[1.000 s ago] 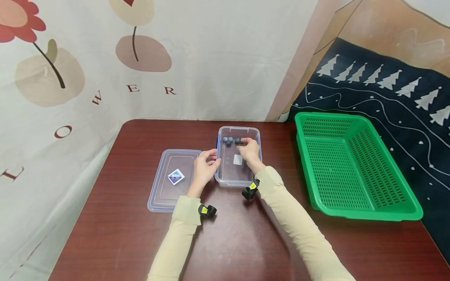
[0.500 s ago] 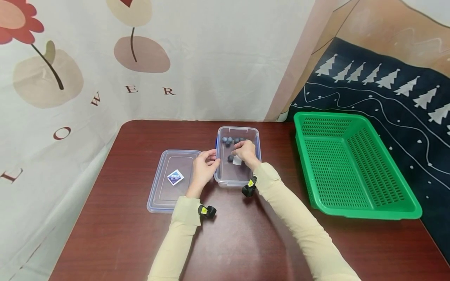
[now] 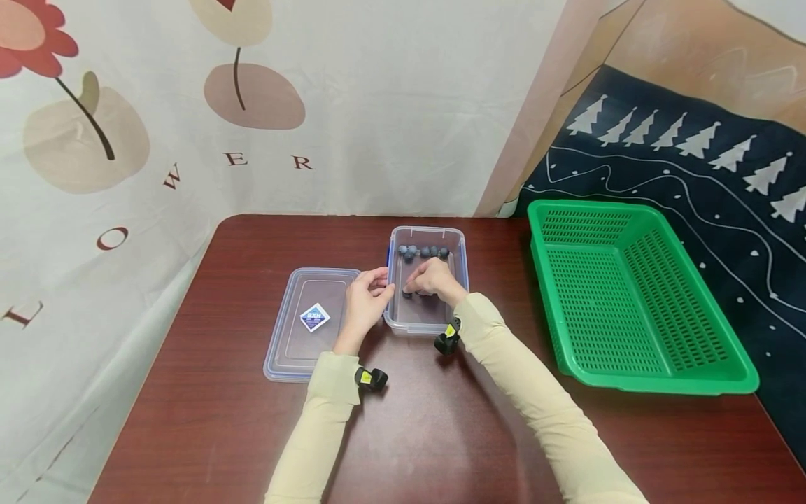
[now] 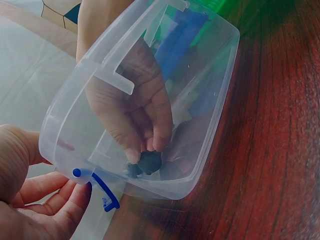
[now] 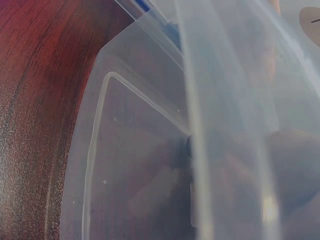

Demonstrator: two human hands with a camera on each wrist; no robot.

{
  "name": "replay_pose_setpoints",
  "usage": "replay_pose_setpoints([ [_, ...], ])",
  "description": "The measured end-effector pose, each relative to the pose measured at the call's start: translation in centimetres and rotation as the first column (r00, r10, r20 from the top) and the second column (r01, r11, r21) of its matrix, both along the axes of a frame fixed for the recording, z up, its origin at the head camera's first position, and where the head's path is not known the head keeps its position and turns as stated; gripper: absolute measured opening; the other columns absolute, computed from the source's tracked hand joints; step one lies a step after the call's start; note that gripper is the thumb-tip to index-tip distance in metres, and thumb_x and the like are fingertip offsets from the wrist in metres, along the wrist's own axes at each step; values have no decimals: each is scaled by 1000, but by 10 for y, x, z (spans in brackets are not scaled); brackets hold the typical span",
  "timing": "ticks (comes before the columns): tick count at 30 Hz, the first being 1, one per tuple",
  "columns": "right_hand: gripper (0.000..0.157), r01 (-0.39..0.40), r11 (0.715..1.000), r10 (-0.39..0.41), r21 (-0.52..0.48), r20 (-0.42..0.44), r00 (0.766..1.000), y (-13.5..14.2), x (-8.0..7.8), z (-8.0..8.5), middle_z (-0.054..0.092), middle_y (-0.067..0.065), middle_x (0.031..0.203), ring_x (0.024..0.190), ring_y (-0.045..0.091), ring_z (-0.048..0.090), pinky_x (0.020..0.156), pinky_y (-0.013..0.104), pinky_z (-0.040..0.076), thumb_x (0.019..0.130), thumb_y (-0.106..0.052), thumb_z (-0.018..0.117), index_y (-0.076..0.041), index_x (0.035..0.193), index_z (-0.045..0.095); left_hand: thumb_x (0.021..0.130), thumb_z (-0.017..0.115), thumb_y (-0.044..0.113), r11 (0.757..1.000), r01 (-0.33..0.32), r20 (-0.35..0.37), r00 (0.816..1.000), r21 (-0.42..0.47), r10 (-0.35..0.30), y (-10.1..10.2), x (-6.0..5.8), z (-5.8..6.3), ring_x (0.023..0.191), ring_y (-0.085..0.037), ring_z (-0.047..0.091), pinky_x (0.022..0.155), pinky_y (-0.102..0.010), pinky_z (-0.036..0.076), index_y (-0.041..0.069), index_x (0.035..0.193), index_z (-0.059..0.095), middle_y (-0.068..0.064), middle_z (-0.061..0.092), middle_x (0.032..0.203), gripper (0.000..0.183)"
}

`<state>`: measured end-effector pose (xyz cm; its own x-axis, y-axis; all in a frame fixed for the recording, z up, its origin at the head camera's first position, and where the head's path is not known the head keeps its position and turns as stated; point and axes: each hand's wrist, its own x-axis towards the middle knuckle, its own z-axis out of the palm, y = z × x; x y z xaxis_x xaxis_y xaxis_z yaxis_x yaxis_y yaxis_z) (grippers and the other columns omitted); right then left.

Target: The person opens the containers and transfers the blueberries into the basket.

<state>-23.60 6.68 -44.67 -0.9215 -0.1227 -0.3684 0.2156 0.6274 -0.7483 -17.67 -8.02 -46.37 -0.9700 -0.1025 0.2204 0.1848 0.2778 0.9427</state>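
Note:
A clear plastic food container [image 3: 434, 318] with blue latches stands lidless on the table. Its left wall is gripped by my left hand [image 3: 365, 301]. In the left wrist view the fingertips [image 4: 82, 192] touch the outside near a blue latch [image 4: 105, 192]. My right hand [image 3: 437, 280] reaches down inside, thumb and fingers pinching a dark blueberry [image 3: 406, 294] near the floor; the left wrist view shows that blueberry [image 4: 150, 162] through the wall. Several more blueberries [image 3: 425, 251] lie at the far end. The right wrist view is mostly the blurred container wall [image 5: 220, 150].
Left of the container lies its flat clear lid [image 3: 290, 350] with a blue-and-white diamond label, partly under my left hand. A large green perforated basket [image 3: 560, 329] stands on the right of the brown table [image 3: 428, 434]. A patterned cloth [image 3: 390, 140] hangs behind.
My right hand has come from the far-end row of blueberries toward the container's near left, and a blueberry now shows at its fingertips there. The left hand stays on the wall.

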Motion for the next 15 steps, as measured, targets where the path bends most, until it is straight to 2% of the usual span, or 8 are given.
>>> replay_pose_setpoints([
  [8,11,-5,999,7,-47,48,999,0,0,-1,70,6,72,57,10,61,61,22,58,74,-4,73,1,84,73,79,65,-9,1000,-7,2,1000,-3,7,0,-1,-1,91,-35,63,79,-30,58,-14,109,61,-25,59,100,31],
  [12,10,1,998,1,-70,27,1000,0,-1,3,68,8,74,57,11,60,59,22,58,77,1,69,4,86,72,79,65,-8,1000,-7,12,1000,-11,7,0,-1,-2,92,-35,63,80,-29,58,-14,110,61,-25,59,101,32],
  [15,11,-33,999,33,-30,1,999,0,0,5,66,7,71,56,9,58,55,20,56,76,2,70,3,86,72,79,65,-8,1000,-7,16,1000,-9,7,-1,-1,-1,92,-35,63,79,-28,58,-14,110,60,-25,59,101,32],
])
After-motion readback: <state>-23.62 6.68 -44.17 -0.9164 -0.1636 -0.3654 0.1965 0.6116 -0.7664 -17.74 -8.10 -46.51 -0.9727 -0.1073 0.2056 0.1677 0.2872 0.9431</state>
